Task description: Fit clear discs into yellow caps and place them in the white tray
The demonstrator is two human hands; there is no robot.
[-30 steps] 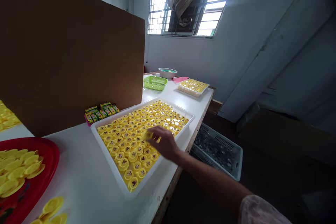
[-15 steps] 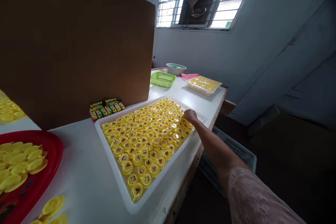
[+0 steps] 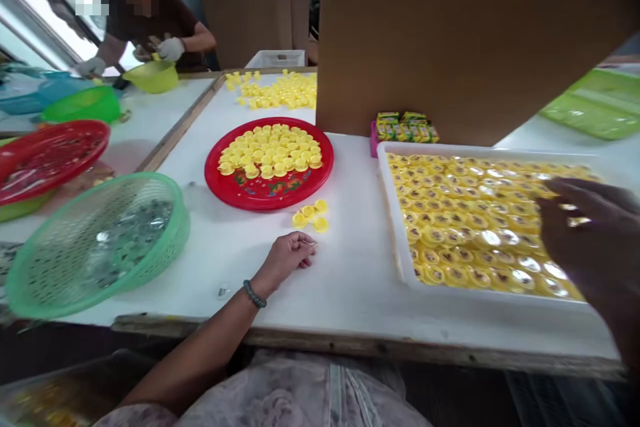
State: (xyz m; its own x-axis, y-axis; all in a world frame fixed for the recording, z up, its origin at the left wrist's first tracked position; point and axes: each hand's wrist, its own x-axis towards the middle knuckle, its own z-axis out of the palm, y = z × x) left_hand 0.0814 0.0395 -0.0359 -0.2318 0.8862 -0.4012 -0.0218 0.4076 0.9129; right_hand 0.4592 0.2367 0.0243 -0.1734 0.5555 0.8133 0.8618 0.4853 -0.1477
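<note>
The left hand [image 3: 289, 255] pinches a small pale piece [image 3: 313, 245] beside loose yellow pieces [image 3: 320, 224]; a light fingertip grip suits it. The right hand [image 3: 590, 227], blurred over the right-hand tray [image 3: 399, 233] of yellow cups [image 3: 457, 274], needs clearance; its grip is unclear.

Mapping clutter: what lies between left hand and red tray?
A few loose yellow pieces on the table, between left hand and red tray, head view.

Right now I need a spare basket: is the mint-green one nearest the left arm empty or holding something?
Holding something: clear, shiny pieces lie inside the basket.
</note>
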